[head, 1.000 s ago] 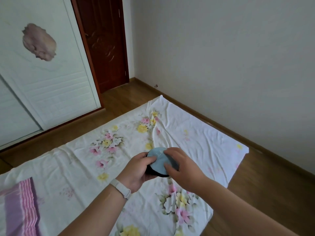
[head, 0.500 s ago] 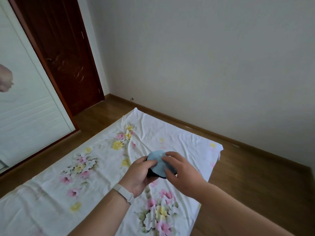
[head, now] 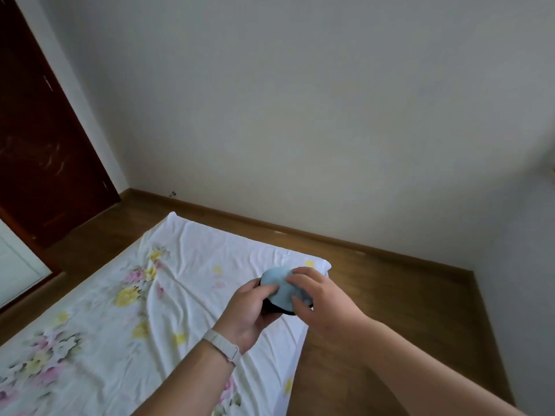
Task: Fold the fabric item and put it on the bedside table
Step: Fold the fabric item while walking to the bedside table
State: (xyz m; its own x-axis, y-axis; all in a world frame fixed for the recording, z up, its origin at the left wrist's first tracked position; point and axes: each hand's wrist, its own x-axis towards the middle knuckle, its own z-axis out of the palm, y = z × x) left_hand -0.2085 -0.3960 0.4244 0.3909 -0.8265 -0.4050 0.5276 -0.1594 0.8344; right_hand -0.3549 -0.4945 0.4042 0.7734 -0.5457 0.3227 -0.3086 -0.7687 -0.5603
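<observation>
We hold the folded light-blue fabric bundle (head: 280, 288) above the bed's corner (head: 312, 265), left hand (head: 249, 310) gripping beneath and right hand (head: 318, 298) pinching its top, probably so the folds stay compact for carrying.

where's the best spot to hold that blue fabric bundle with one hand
Take the blue fabric bundle around its rounded sides, from above. It is a compact roll, already cupped between the left hand and right hand, so a wrap-around hold should stop it unfolding.
</observation>
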